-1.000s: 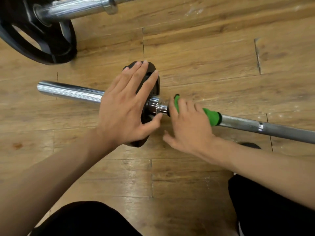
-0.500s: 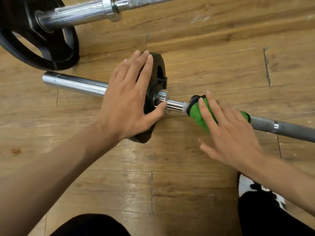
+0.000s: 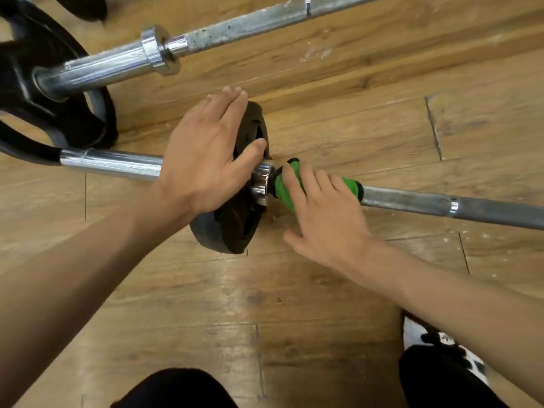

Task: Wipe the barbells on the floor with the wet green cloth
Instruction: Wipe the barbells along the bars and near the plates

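The nearer barbell [image 3: 441,203] lies across the wooden floor, with a small black plate [image 3: 232,231] and a chrome collar [image 3: 260,184] on it. My left hand [image 3: 206,154] rests on the plate's top edge with its fingers straight and its thumb on the plate's right face. Right next to the collar, the green cloth [image 3: 351,185] is wrapped round the bar. My right hand [image 3: 323,219] presses on the cloth with its fingers laid over it and its thumb spread out toward the floor. The second barbell [image 3: 235,28] lies farther back.
A large black plate [image 3: 26,83] sits on the far barbell's sleeve at the upper left, touching the near bar's chrome sleeve [image 3: 112,164]. My knees in black trousers [image 3: 176,390] and a white and black shoe [image 3: 418,334] are at the bottom edge.
My right hand slid the green cloth right, away from the collar, then back left against it. My left hand stayed on the small plate. The view shifted, showing more of the far barbell.
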The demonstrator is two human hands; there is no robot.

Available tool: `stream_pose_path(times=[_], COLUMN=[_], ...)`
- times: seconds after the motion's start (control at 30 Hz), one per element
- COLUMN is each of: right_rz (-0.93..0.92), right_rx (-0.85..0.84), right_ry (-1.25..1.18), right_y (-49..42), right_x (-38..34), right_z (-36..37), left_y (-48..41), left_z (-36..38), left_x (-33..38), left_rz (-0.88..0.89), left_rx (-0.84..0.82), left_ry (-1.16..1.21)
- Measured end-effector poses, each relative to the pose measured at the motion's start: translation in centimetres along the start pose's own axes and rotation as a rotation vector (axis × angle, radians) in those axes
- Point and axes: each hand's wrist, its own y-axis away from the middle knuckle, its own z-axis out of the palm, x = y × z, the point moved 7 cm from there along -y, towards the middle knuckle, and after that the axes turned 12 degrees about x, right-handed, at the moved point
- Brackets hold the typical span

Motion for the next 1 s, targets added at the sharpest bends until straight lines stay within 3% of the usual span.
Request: stream_pose_path(times=[0.23,0.4,0.7,0.83,1.0], right_rz=[0.200,0.323,0.104,-0.032,0.048], right_rx=[0.098,-0.015,-0.086,-0.027,0.008], right_ry=[-0.024,-0.033,-0.182,-0.144,-0.085], right_y=[7.9,7.8,2.2,5.8,11.9], right_x=[8.1,6.3,-5.0,-2.1,3.1], right_z=[-0.3,-0.7,-1.0,-0.4,-0.8], left_y=[2.5,6.7,13.2,14.7,15.0], left_z=[-0.3,-0.6,-0.9,-1.6,-2.5], left_x=[0.3,1.0,2.2,1.9,1.9], left_rz=[0.035,0.073,0.088,0.113,0.201], left_rx=[0.065,0.174,0.256,0.218,0.142], left_ry=[0.016,-0.006,0.000,-0.056,0.024])
